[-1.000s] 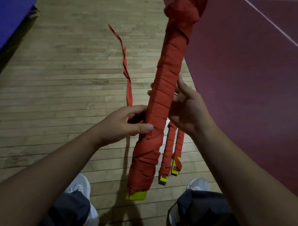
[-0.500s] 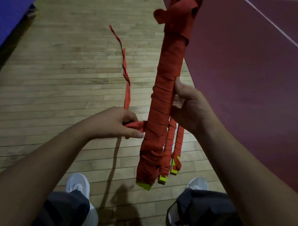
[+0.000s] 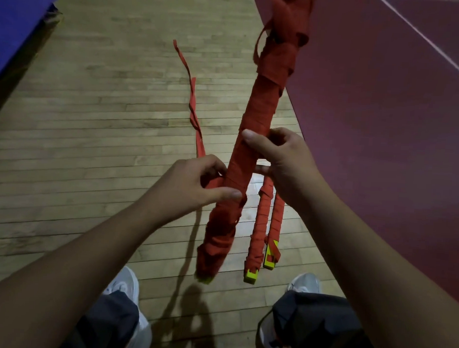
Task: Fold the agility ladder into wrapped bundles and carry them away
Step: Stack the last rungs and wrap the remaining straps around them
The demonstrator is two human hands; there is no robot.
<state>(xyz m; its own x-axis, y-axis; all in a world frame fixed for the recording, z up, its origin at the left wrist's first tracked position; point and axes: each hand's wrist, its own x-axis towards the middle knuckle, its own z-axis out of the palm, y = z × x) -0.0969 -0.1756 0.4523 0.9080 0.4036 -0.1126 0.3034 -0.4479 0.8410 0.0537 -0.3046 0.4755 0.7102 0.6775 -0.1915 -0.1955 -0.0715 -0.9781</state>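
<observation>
Curling round the red strap (image 3: 192, 103) where it meets the wrap, the left hand's (image 3: 193, 188) fingers pinch it, thumb flat on the wrapped ladder bundle (image 3: 257, 117). The right hand (image 3: 284, 160) clamps that bundle higher up, thumb across its front. It is held tilted above the wooden floor (image 3: 93, 141), webbing wound tight mid-length, looser at both ends, a yellow tip showing below. Two thinner wrapped bundles (image 3: 260, 225) lie beneath. The strap's tail trails over bare boards; a maroon court (image 3: 383, 128) borders right, a blue mat (image 3: 14, 19) far left.
</observation>
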